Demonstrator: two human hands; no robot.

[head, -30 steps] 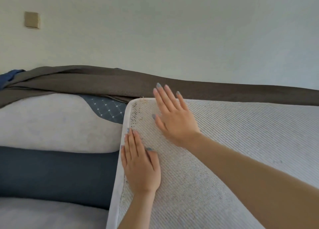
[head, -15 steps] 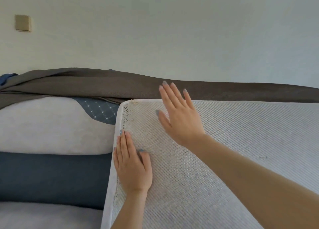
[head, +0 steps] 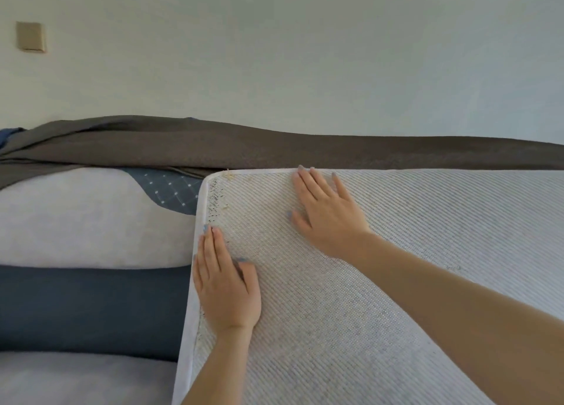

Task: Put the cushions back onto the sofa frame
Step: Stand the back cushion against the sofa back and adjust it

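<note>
i see both hands flat on the big cushion (head: pixel 396 298), ribbed pale mesh face toward me. the cushion takes up the right part of the sofa, tilted, its top edge against the brown cloth (head: pixel 213 148) draped along the sofa back. left hand (head: pixel 227 288) lies on the cushion's left edge below the top left corner, grip slack: fingers straight and together, palm down, holding nothing. right hand (head: pixel 328 212) sits higher, fingertips at the cushion's top edge, grip also flat, fingers spread, pressing and not pinching. frayed threads show at the top left corner. left of the cushion: a pale grey cushion (head: pixel 85 218), a quilted blue patch (head: pixel 171 191) behind it, a dark blue cushion (head: pixel 91 307) below, grey seat (head: pixel 76 380) at the sofa's front. a beige wall plate (head: pixel 30 37) is up left.
</note>
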